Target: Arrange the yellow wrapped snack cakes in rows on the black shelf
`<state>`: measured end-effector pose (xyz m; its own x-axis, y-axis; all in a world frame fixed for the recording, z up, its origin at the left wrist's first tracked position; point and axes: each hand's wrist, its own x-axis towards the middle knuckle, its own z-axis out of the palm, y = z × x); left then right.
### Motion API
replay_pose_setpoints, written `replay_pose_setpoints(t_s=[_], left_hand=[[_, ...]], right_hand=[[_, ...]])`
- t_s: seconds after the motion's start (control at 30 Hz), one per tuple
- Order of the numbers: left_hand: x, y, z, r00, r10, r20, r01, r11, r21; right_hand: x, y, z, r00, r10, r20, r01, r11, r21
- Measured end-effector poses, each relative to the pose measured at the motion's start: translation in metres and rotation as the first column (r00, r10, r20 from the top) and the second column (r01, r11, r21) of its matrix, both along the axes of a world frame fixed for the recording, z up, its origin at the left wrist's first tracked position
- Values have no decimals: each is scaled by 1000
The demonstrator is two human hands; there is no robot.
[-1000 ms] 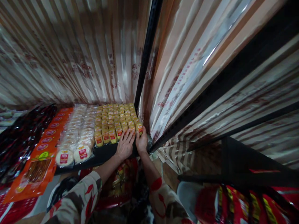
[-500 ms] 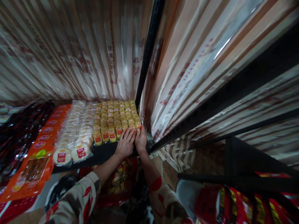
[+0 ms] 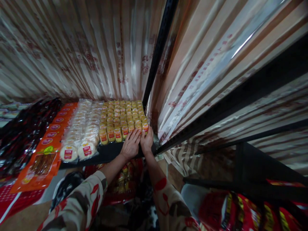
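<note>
Rows of small yellow packets (image 3: 120, 115) with red labels fill the right part of a dark shelf (image 3: 109, 153). My left hand (image 3: 131, 145) lies flat on the front row, fingers stretched out over the packets, holding nothing. My right hand (image 3: 147, 141) is just beside it at the row's right end, next to a black upright post (image 3: 158, 54). Its fingers are together and curled around the end packet (image 3: 145, 126). Both sleeves are patterned in red and tan.
Left of the yellow packets lie round white cakes in clear wrap (image 3: 79, 141), then orange packets (image 3: 45, 154) and dark red packets (image 3: 21, 131). Striped plastic sheeting (image 3: 84, 54) hangs behind and to the right. Red bags (image 3: 240, 208) sit at the lower right, with more goods under the shelf.
Both hands have slid slightly up and to the right along the front row of yellow packets, staying side by side. The view has shifted a little with them.
</note>
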<state>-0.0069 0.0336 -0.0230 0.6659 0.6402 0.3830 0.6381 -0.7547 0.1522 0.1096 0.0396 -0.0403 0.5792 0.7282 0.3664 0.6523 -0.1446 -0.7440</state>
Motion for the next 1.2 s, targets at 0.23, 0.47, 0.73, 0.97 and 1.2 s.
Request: replay_pose_setpoints(t_s=[0.23, 0.47, 0.73, 0.97, 1.2], left_hand=[[-2, -2, 2, 999, -37, 22, 37, 999, -23], [-1, -1, -1, 999, -38, 26, 39, 999, -23], [0, 0, -4, 998, -31, 53, 32, 999, -21], [0, -2, -3, 998, -32, 52, 33, 999, -19], [-1, -1, -1, 996, -30, 81, 32, 999, -33]], right_hand=[[2, 2, 10, 988, 33, -152, -35, 999, -14], [2, 10, 11, 972, 107, -209, -113, 993, -15], [-1, 10, 5, 968, 154, -198, -167, 985, -52], [1, 8, 11, 958, 119, -262, -131, 991, -26], [-1, 5, 11, 976, 87, -201, -81, 996, 34]])
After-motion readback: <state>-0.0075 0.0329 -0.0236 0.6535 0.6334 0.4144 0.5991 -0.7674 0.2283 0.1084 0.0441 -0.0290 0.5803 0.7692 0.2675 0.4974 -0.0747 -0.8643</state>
